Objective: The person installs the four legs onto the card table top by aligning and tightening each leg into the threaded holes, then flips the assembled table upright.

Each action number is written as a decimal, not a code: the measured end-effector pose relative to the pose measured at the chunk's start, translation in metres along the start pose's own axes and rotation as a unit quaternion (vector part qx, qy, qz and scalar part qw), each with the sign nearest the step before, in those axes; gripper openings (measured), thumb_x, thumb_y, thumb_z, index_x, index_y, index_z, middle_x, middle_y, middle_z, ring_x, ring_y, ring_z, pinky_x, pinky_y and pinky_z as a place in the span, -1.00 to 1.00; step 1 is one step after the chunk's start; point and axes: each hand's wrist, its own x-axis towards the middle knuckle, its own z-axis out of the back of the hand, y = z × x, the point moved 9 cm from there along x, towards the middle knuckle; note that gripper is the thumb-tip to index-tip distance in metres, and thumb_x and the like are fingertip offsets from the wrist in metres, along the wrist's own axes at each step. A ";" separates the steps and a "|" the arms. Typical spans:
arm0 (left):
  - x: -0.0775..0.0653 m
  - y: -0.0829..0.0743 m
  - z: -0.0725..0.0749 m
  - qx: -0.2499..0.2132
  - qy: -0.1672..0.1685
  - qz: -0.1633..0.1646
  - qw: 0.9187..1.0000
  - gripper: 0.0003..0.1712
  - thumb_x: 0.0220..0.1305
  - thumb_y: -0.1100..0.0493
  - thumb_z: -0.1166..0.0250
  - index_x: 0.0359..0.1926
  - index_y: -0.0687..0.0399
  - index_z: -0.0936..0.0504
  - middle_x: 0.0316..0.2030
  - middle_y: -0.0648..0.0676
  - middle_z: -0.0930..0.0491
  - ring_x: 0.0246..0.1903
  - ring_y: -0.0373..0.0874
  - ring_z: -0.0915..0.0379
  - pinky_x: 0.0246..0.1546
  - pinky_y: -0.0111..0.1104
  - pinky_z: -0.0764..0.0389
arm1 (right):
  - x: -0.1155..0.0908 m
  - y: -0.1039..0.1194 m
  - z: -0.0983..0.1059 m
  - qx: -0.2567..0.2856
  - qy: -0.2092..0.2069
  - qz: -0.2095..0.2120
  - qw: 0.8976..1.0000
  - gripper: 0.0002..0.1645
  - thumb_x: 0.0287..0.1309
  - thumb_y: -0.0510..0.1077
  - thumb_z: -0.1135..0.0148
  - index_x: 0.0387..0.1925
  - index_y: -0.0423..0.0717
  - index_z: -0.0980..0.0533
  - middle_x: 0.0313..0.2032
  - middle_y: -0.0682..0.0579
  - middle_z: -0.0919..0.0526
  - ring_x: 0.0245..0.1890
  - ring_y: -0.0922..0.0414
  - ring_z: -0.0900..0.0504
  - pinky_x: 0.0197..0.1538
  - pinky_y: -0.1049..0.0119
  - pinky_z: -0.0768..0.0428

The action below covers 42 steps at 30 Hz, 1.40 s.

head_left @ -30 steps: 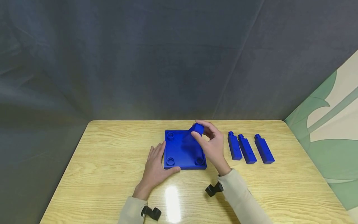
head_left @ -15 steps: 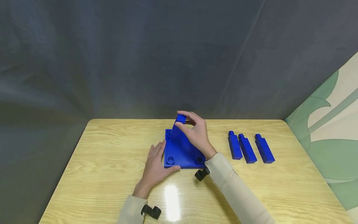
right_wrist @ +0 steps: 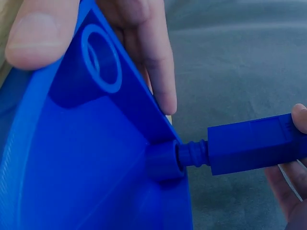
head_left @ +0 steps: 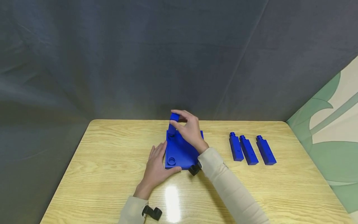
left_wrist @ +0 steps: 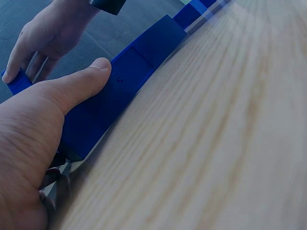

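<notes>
A blue square tabletop [head_left: 183, 155] lies underside up, with round sockets at its corners. My left hand [head_left: 155, 168] rests against its near left corner, thumb along the front side and fingers along the left side. My right hand [head_left: 190, 129] pinches a blue table leg [head_left: 173, 124] by its upper end, thumb against fingertips. The leg stands nearly upright over the far left socket. In the right wrist view, the leg's threaded end [right_wrist: 194, 153] sits at the mouth of the socket [right_wrist: 165, 162], threads still showing. The near left socket [head_left: 171, 161] holds nothing. My right forearm hides the near right corner.
To the right lie three more blue legs, a left one [head_left: 236, 147], a middle one [head_left: 249, 151] and a right one [head_left: 266, 151], threaded ends pointing away. A dark curtain [head_left: 167, 62] hangs behind the wooden table [head_left: 112, 155].
My right hand has carried the leg leftward from the tabletop's far right part to the far left socket, bringing it more upright. My left hand has stayed at the corner.
</notes>
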 end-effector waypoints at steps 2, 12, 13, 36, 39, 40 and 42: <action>0.000 0.000 -0.001 0.000 0.000 -0.003 1.000 0.49 0.11 -0.43 -0.64 0.80 0.12 -0.07 0.70 0.28 -0.20 0.74 0.24 0.04 0.79 0.09 0.23 | 0.000 -0.002 0.000 -0.006 0.002 -0.004 1.000 -0.51 0.39 -0.30 -0.54 0.31 -0.26 -0.70 0.05 -0.20 -0.80 -0.05 -0.13 -0.84 0.15 -0.24 -0.82; 0.000 0.001 -0.001 0.003 0.001 0.005 1.000 0.49 0.12 -0.44 -0.64 0.80 0.09 -0.06 0.71 0.26 -0.19 0.74 0.23 0.06 0.79 0.12 0.20 | -0.002 -0.012 -0.007 -0.029 0.030 -0.012 0.999 -0.49 0.41 -0.25 -0.54 0.33 -0.23 -0.70 0.14 -0.20 -0.78 0.01 -0.12 -0.84 0.16 -0.08 -0.85; -0.001 0.001 -0.001 0.002 0.001 0.007 1.000 0.49 0.12 -0.44 -0.64 0.80 0.09 -0.07 0.71 0.26 -0.19 0.74 0.24 0.07 0.79 0.12 0.20 | -0.002 -0.013 -0.008 -0.032 0.032 -0.013 0.999 -0.49 0.41 -0.25 -0.54 0.33 -0.23 -0.70 0.14 -0.20 -0.78 0.02 -0.12 -0.84 0.16 -0.06 -0.85; 0.001 0.001 0.000 0.002 -0.007 -0.001 1.000 0.48 0.11 -0.41 -0.65 0.80 0.12 -0.09 0.69 0.29 -0.22 0.73 0.27 0.02 0.78 0.13 0.19 | -0.006 -0.022 -0.010 -0.058 0.051 -0.022 0.997 -0.52 0.57 -0.07 -0.38 0.35 -0.22 -0.61 0.16 -0.16 -0.75 0.11 -0.09 -0.76 0.06 -0.05 -0.86; 0.001 0.000 0.000 0.004 -0.008 -0.001 1.000 0.48 0.11 -0.42 -0.65 0.79 0.12 -0.09 0.70 0.29 -0.22 0.73 0.26 0.02 0.79 0.13 0.19 | -0.006 -0.022 -0.009 -0.077 0.032 -0.023 0.996 -0.52 0.53 -0.03 -0.43 0.28 -0.21 -0.60 0.06 -0.15 -0.77 0.04 -0.06 -0.78 -0.02 0.02 -0.87; 0.001 0.000 0.000 0.004 -0.007 -0.001 1.000 0.48 0.11 -0.42 -0.65 0.80 0.11 -0.09 0.70 0.28 -0.22 0.73 0.26 0.03 0.78 0.13 0.19 | -0.006 -0.021 -0.008 -0.084 0.024 -0.024 0.996 -0.53 0.52 -0.02 -0.44 0.26 -0.20 -0.59 0.02 -0.14 -0.77 0.01 -0.05 -0.78 -0.04 0.04 -0.87; 0.000 0.001 0.000 0.004 -0.005 0.001 1.000 0.48 0.12 -0.43 -0.64 0.80 0.11 -0.08 0.70 0.28 -0.21 0.74 0.26 0.04 0.78 0.13 0.19 | -0.007 -0.021 -0.007 -0.100 0.008 -0.024 0.995 -0.54 0.49 0.00 -0.47 0.19 -0.19 -0.58 -0.06 -0.12 -0.76 -0.06 -0.03 -0.77 -0.10 0.07 -0.86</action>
